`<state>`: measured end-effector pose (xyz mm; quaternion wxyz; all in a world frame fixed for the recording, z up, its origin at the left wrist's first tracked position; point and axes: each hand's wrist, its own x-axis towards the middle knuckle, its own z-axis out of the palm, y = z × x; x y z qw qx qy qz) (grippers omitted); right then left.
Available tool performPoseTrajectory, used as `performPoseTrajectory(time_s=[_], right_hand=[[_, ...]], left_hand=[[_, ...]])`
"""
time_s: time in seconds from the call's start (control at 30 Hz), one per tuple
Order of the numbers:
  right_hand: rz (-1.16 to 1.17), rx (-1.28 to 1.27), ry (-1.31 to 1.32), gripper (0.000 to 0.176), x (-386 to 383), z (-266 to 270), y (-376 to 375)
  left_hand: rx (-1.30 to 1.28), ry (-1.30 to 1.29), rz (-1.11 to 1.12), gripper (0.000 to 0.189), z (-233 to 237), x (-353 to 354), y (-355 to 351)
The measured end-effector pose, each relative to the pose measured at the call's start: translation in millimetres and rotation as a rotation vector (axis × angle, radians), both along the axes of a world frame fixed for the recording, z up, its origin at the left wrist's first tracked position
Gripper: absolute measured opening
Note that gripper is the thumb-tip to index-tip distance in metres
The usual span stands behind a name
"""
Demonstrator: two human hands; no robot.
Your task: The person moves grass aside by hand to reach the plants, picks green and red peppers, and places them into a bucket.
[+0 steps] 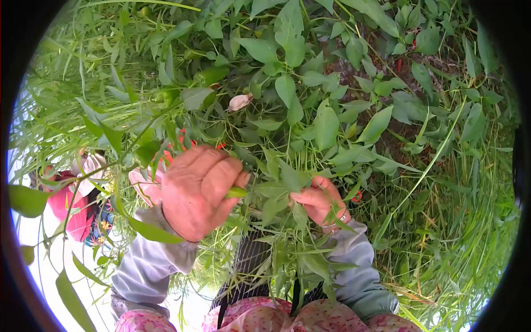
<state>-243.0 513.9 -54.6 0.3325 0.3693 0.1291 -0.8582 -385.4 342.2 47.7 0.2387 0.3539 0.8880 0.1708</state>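
- Far left: another person (71, 213), in pink, partly hidden by foliage; the posture cannot be told.
- Left of centre: a pink object (146, 185) just beside the left hand, mostly covered; its kind cannot be determined.
- Above that hand: red peppers (181, 139) among the leaves, partly hidden. Higher up, a green pepper (211, 76) sits in the foliage.
- Left hand (202, 191): back toward the camera, fingers curled inward and closed around a green pod (237, 192). One end of the pod shows at the fingers; the remainder is concealed. Grey sleeve (152, 257) at the wrist.
- Upper centre: a pale, shrivelled item (240, 102) lies among the stems, apart from both hands.
- Centre: leafy plant stems (276, 193) stand between the hands, in front of the floral garment (260, 316).
- Right hand (321, 203): thumb and finger drawn together on a leaf of these stems; exact contact is partly obscured. A band (336, 222) is at the wrist.
- Right side: a long pale stalk (428, 174) slants across dense grass (470, 243).
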Motion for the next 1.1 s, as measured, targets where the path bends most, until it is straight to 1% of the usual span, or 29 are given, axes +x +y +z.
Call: performPoseTrajectory(time_s=[0.03,0.1,0.2,0.3,0.4,0.47,0.53,0.63,0.73,0.83,0.93,1.03,1.1], right_hand=[[-0.001,0.004,-0.027,0.036,-4.8,3.7,-0.2],[-0.012,-0.004,-0.001,0.033,-4.5,2.5,-0.1],[-0.019,-0.005,0.021,0.030,-2.8,-0.8,4.4],[-0.018,0.002,-0.007,0.030,-4.3,4.1,7.7],[-0.034,0.028,-0.017,0.031,-3.4,5.6,5.7],[-0.042,0.044,-0.014,0.031,-2.4,4.6,4.7],[-0.047,0.046,0.002,0.030,-1.2,3.7,6.0],[-0.045,-0.071,0.064,0.048,5.0,-5.5,8.7],[-0.078,-0.088,0.061,0.046,8.8,-8.8,6.8],[-0.097,-0.114,0.101,0.044,11.2,-12.0,6.4],[-0.056,-0.074,0.001,0.043,11.8,-8.5,6.2],[-0.066,-0.091,0.069,0.043,12.8,-13.2,5.5],[-0.029,0.037,0.013,0.033,-1.6,0.9,2.1]], left_hand=[[-0.057,0.011,-0.003,0.029,-5.0,7.0,6.5],[-0.166,0.037,-0.005,0.036,-27.4,25.6,11.2],[-0.494,-0.021,0.181,0.036,-62.5,17.4,-1.4],[-0.573,-0.233,0.153,0.031,-79.9,15.5,5.1],[-0.718,-0.293,0.048,0.023,-91.5,18.9,13.1],[-0.646,-0.358,0.084,0.025,-94.2,16.3,9.1],[-0.562,-0.437,0.149,0.025,-84.8,10.2,6.6],[-0.607,-0.512,0.325,0.030,-79.5,10.4,6.5],[-0.400,-0.488,0.455,0.034,-93.7,21.6,-3.5],[-0.448,-0.611,0.447,0.037,-102.7,21.7,2.7],[-0.505,-0.636,0.438,0.036,-103.3,23.2,1.4],[-0.206,-0.571,0.643,0.026,-106.1,30.5,-32.1],[-0.068,-0.784,0.822,0.022,-86.8,19.5,-40.0]])
